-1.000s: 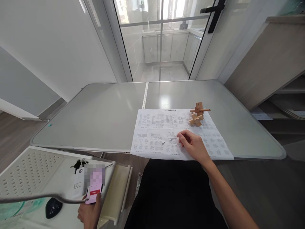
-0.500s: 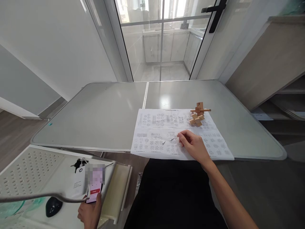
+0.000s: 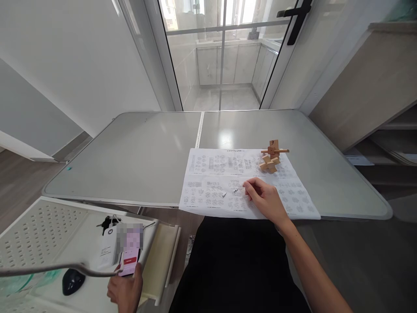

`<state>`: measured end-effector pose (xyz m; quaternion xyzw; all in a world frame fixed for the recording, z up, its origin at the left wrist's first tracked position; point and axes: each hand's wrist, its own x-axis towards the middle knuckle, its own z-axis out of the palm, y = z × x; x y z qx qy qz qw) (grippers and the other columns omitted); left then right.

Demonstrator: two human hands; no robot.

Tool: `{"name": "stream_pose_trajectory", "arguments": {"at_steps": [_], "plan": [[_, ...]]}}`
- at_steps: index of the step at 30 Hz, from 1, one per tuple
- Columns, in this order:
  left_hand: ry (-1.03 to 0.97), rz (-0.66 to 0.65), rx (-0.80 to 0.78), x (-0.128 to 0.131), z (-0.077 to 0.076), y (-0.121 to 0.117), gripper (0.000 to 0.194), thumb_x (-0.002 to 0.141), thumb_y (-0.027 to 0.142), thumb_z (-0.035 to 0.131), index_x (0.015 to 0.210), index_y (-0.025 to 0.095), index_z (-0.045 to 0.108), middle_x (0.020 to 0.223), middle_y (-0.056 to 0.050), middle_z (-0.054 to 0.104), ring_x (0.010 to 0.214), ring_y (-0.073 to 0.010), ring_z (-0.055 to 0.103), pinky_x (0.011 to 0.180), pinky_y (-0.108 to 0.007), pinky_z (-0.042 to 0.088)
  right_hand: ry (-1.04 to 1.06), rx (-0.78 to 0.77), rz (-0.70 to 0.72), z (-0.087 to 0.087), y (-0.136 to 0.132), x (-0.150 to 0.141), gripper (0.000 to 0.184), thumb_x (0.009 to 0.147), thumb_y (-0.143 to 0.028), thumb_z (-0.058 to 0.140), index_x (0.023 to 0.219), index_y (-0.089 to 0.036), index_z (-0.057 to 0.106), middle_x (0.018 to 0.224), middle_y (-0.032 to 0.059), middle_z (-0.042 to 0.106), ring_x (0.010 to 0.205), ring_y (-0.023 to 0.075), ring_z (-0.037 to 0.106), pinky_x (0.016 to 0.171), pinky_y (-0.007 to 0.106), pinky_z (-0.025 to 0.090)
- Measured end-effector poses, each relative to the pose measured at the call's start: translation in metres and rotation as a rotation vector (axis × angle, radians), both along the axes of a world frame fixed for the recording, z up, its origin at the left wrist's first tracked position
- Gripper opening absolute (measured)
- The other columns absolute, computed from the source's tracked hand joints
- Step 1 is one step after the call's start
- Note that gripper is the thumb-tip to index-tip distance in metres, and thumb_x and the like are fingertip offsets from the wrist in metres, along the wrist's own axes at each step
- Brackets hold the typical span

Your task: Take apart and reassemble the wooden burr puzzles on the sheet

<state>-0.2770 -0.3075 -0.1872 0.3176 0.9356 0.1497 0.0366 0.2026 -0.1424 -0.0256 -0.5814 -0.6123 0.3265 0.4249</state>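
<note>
My left hand (image 3: 125, 289) is at the lower left, its thumb and fingers around the bottom end of a phone (image 3: 130, 256) with a lit pink screen, partly blurred. A grey cable runs to the phone's lower end. My right hand (image 3: 265, 200) rests on a printed sheet (image 3: 211, 174) of small line diagrams, fingers curled in; anything inside them is hidden. Just left of its fingertips lie two small metallic pieces (image 3: 224, 194), too small to name. Beyond the hand, on the sheet's far right part, stand interlocked wooden puzzle pieces (image 3: 269, 165), with a darker wooden puzzle (image 3: 273, 149) behind.
A grey folding table (image 3: 146, 152) holds the sheet, which overhangs its near edge. At left, a white perforated tray (image 3: 42, 230) carries a white box (image 3: 108, 248), keys (image 3: 106, 224) and a dark computer mouse (image 3: 73, 281). A glass door (image 3: 221, 56) stands beyond the table.
My left hand has shifted very slightly at the phone's lower end. My right hand stays in the same place on the sheet.
</note>
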Motion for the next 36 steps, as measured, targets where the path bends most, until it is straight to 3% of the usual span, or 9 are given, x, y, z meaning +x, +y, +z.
{"name": "stream_pose_trajectory", "arguments": {"at_steps": [2, 5, 9, 13, 17, 21, 26, 31, 36], "plan": [[0.025, -0.066, 0.094, 0.017, 0.005, 0.0, 0.084, 0.087, 0.061, 0.046, 0.145, 0.0, 0.05, 0.152, -0.034, 0.048, 0.151, -0.0502, 0.038, 0.122, -0.066, 0.032, -0.007, -0.001, 0.003, 0.0, 0.0, 0.0, 0.044, 0.104, -0.064, 0.053, 0.091, -0.024, 0.066, 0.073, 0.0026, 0.069, 0.061, 0.0203, 0.063, 0.061, 0.034, 0.051], [-0.034, -0.337, 0.236, 0.043, 0.021, 0.001, 0.059, 0.089, 0.052, 0.046, 0.128, 0.01, 0.061, 0.14, -0.027, 0.06, 0.143, -0.0418, 0.05, 0.123, -0.058, 0.035, -0.017, -0.002, 0.006, 0.0, -0.001, 0.001, 0.044, 0.104, -0.063, 0.052, 0.091, -0.024, 0.067, 0.074, 0.0032, 0.07, 0.062, 0.0207, 0.063, 0.061, 0.034, 0.051], [-0.42, -0.846, 0.116, 0.078, 0.06, 0.007, 0.03, 0.097, 0.042, 0.046, 0.097, 0.023, 0.069, 0.106, -0.014, 0.073, 0.102, -0.0289, 0.07, 0.095, -0.041, 0.055, -0.013, -0.004, 0.01, 0.0, -0.001, 0.001, 0.043, 0.105, -0.063, 0.052, 0.091, -0.024, 0.066, 0.074, 0.0032, 0.069, 0.061, 0.0206, 0.062, 0.061, 0.034, 0.05], [-0.46, -1.172, 0.034, 0.115, 0.108, 0.03, 0.031, 0.099, 0.031, 0.043, 0.073, 0.024, 0.058, 0.073, -0.006, 0.063, 0.067, -0.0204, 0.059, 0.067, -0.033, 0.048, -0.02, 0.0, 0.008, -0.001, 0.0, 0.001, 0.044, 0.104, -0.064, 0.051, 0.09, -0.025, 0.066, 0.073, 0.0035, 0.07, 0.06, 0.0211, 0.062, 0.06, 0.034, 0.051], [-0.267, -1.406, 0.421, 0.148, 0.148, 0.073, 0.03, 0.097, 0.017, 0.041, 0.069, 0.022, 0.049, 0.062, 0.0, 0.051, 0.054, -0.0139, 0.046, 0.058, -0.029, 0.035, -0.008, 0.003, 0.001, -0.002, 0.002, 0.0, 0.042, 0.104, -0.062, 0.053, 0.089, -0.025, 0.065, 0.072, 0.0025, 0.069, 0.06, 0.0204, 0.061, 0.061, 0.034, 0.05], [-0.254, -1.489, 0.623, 0.18, 0.177, 0.123, 0.028, 0.093, 0.01, 0.038, 0.069, 0.022, 0.045, 0.06, 0.002, 0.046, 0.053, -0.0125, 0.041, 0.056, -0.028, 0.03, -0.003, -0.006, 0.021, -0.002, 0.003, 0.0, 0.042, 0.104, -0.062, 0.052, 0.089, -0.025, 0.065, 0.073, 0.0025, 0.069, 0.062, 0.0208, 0.062, 0.062, 0.034, 0.05], [-0.306, -1.425, 0.519, 0.21, 0.196, 0.176, 0.024, 0.092, 0.013, 0.04, 0.073, 0.02, 0.052, 0.067, 0.001, 0.055, 0.058, -0.0121, 0.042, 0.061, -0.027, 0.034, 0.009, -0.025, 0.037, -0.001, 0.005, 0.001, 0.043, 0.103, -0.063, 0.052, 0.089, -0.025, 0.064, 0.072, 0.0026, 0.069, 0.061, 0.0209, 0.062, 0.063, 0.034, 0.05], [-0.404, -1.346, 0.302, 0.212, 0.2, 0.212, 0.02, 0.091, 0.018, 0.046, 0.081, 0.019, 0.063, 0.073, 0.001, 0.062, 0.063, -0.0129, 0.048, 0.065, -0.027, 0.036, 0.005, -0.041, 0.068, 0.005, 0.007, 0.001, 0.043, 0.103, -0.063, 0.053, 0.089, -0.024, 0.065, 0.073, 0.0027, 0.07, 0.064, 0.0214, 0.063, 0.064, 0.034, 0.05], [-0.553, -1.274, 0.213, 0.198, 0.19, 0.231, 0.021, 0.092, 0.023, 0.047, 0.085, 0.019, 0.067, 0.063, 0.005, 0.046, 0.06, -0.0129, 0.038, 0.061, -0.026, 0.032, 0.004, -0.084, 0.132, 0.008, 0.012, 0.005, 0.04, 0.103, -0.06, 0.055, 0.09, -0.024, 0.067, 0.075, 0.0018, 0.071, 0.066, 0.02, 0.065, 0.065, 0.033, 0.053]]}}
